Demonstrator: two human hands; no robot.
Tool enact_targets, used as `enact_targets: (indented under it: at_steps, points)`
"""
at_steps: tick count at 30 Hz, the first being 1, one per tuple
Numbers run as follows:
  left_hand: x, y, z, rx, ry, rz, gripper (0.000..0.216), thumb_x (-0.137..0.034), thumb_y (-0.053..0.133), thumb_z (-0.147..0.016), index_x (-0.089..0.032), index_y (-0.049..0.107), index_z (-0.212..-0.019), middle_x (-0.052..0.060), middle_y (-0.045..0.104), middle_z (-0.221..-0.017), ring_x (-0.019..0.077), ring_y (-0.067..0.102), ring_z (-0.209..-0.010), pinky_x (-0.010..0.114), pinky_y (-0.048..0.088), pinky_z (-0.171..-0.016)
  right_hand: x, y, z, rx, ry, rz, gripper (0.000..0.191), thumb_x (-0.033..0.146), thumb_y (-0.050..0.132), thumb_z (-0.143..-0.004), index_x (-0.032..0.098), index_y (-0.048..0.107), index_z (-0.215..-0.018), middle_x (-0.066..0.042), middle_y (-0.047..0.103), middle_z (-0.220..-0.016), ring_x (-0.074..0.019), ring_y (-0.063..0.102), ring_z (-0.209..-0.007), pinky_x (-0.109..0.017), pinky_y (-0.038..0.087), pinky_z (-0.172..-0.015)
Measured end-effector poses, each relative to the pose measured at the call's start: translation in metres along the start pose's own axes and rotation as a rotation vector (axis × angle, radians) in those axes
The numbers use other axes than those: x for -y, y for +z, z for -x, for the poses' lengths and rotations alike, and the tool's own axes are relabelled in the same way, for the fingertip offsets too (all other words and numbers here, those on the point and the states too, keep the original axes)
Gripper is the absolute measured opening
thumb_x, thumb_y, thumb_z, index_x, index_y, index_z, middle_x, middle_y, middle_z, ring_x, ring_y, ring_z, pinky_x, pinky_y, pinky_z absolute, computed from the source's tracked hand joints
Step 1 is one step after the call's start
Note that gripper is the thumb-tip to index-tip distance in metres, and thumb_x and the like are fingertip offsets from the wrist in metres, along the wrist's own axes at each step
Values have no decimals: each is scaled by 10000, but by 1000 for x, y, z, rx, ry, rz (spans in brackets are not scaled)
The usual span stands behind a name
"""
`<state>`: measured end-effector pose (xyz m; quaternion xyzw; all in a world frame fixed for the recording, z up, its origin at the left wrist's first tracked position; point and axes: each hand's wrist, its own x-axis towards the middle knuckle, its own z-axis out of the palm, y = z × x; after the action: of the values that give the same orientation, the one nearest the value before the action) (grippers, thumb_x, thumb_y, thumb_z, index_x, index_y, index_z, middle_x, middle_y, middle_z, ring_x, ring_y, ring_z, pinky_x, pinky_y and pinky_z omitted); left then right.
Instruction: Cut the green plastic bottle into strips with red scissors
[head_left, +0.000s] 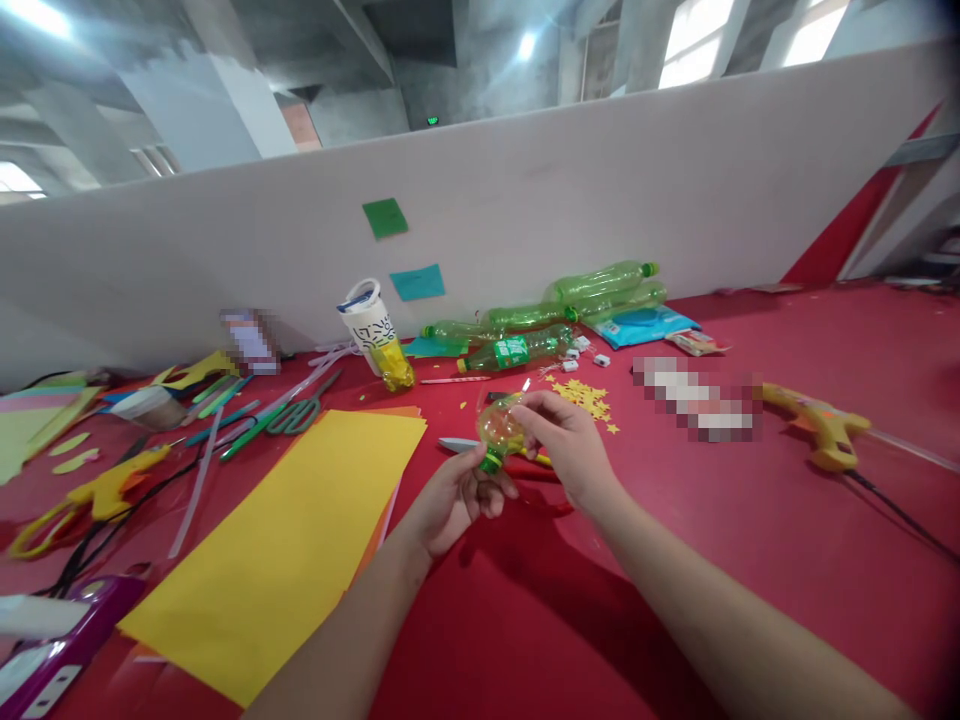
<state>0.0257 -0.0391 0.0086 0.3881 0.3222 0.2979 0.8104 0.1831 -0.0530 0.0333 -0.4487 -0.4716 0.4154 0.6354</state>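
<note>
A cut-off green bottle top [496, 428] is held above the red table, tilted with its capped neck toward me. My left hand [456, 498] is closed around the capped neck, thumb on its side. At the wide rim, my right hand [568, 445] pinches with thumb and forefinger; whether a small piece is also between the fingertips cannot be made out. Scissors with a grey blade [457, 444] and yellow handle lie partly hidden beneath my hands. Small yellow stars [581, 397] are scattered just beyond my right hand.
Green bottles [600, 285] lie along the white partition [510, 200], near a paper cup [367, 320]. Yellow paper sheets [285, 540] lie at left, with green scissors [300, 412] behind them. One yellow glue gun [120, 485] is far left, another [821, 428] at right with its cord.
</note>
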Motion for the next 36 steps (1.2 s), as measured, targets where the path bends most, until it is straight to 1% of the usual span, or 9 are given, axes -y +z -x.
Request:
enact_targets:
  at_steps: [5,9,12,17,19,22,25,29,36]
  points:
    - [1,0,0,16,100,16,250,-368,532,-865,-127,589,-899,87,687,-750,85,551,-502,197,383,-518,0,-1,1,14,-28,18,104,299,599,-805,204,601,-766,65,494,-546,-96,465,-460,-207,429,-430]
    - [1,1,0,27,141,53,226,-342,569,-847,-132,590,-927,85,689,-775,98,564,-536,212,408,-545,1,-2,2,45,-100,114,98,242,559,-831,215,647,-865,46,532,-631,-95,487,-479,-222,435,-477]
    - [0,1,0,27,116,71,226,-350,552,-854,-135,591,-914,76,688,-765,100,566,-524,219,410,-549,4,-4,3,38,-170,239,166,213,525,-855,231,659,-952,25,559,-732,-98,504,-523,-230,433,-524]
    - [-2,-1,1,54,66,75,249,-361,513,-858,-129,600,-875,76,681,-738,110,568,-520,229,399,-553,10,-4,4,27,-306,484,162,167,535,-838,238,678,-865,2,541,-772,-148,537,-673,-248,414,-597]
    - [-2,-1,1,53,51,61,255,-364,515,-847,-125,600,-849,75,673,-708,112,561,-506,231,391,-546,13,-4,6,42,-342,564,190,165,533,-833,246,694,-893,-6,537,-784,-156,535,-675,-255,400,-594]
    - [-3,0,0,28,44,20,258,-371,520,-834,-124,592,-808,77,664,-672,114,553,-482,232,376,-519,13,-6,7,52,-421,757,223,187,502,-859,227,682,-984,-31,569,-872,-142,527,-623,-257,383,-558]
    - [-2,0,-1,12,74,-9,243,-366,524,-836,-131,586,-829,75,664,-669,119,553,-480,230,369,-500,12,-7,6,53,-481,897,203,204,507,-868,201,664,-996,-45,574,-911,-139,538,-618,-252,383,-535]
    - [-1,-1,-2,-1,96,20,212,-343,529,-840,-139,581,-860,65,658,-669,117,559,-503,220,381,-501,10,-6,6,53,-491,911,167,242,523,-873,198,653,-969,-52,572,-906,-164,573,-682,-259,424,-568]
    - [1,-1,-3,-8,138,55,224,-348,554,-827,-132,602,-863,63,653,-661,116,559,-521,221,390,-508,10,-2,10,61,-543,928,206,242,530,-865,202,615,-1048,-77,592,-975,-212,594,-833,-300,467,-668]
